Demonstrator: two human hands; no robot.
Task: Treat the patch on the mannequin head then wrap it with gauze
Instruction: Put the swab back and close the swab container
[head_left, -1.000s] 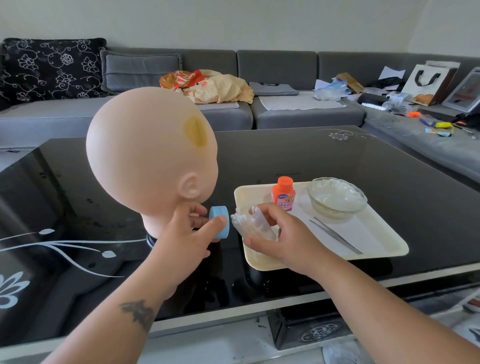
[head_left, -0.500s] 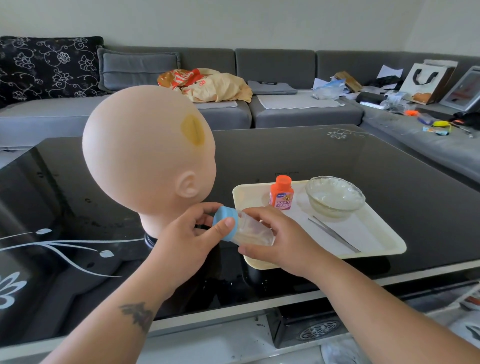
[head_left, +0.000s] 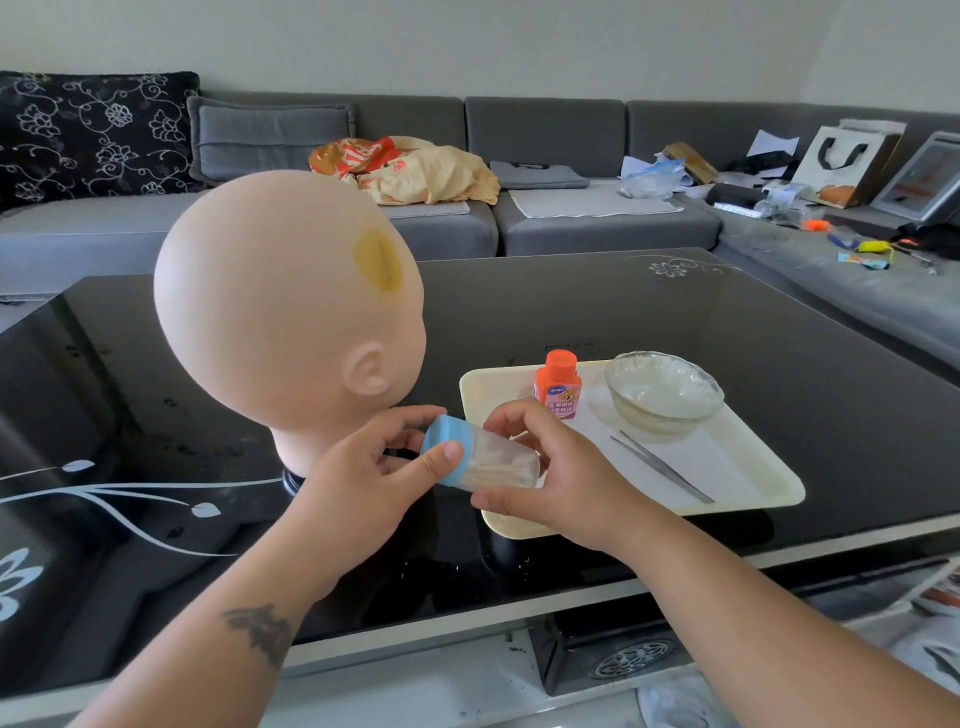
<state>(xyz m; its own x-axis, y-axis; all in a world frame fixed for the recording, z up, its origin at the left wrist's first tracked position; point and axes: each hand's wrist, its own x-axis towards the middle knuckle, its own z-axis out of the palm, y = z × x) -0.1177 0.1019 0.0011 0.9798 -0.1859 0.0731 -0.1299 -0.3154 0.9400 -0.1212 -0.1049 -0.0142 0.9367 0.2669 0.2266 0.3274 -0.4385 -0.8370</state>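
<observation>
A bald mannequin head (head_left: 270, 312) stands on the black glass table, with a yellow-brown patch (head_left: 378, 259) high on its side. In front of it I hold a clear cotton-swab jar (head_left: 501, 465) tipped on its side. My left hand (head_left: 363, 483) grips the jar's blue lid (head_left: 441, 449), thumb over the rim. My right hand (head_left: 558, 475) is curled round the jar's clear body. A cream tray (head_left: 753, 467) beside the head carries an orange-capped bottle (head_left: 558, 384), a glass bowl (head_left: 664, 389) and metal tweezers (head_left: 662, 465).
The black glass table (head_left: 623, 312) has a pale front edge close to me. A grey sofa (head_left: 545, 135) runs behind and along the right, littered with cushions, a yellow bag (head_left: 415, 169), papers and a white carrier bag (head_left: 841, 161).
The blue lid, held apart from the jar a second ago, now sits on the jar's mouth. Both hands have come together, and the jar has moved off the tray toward the head.
</observation>
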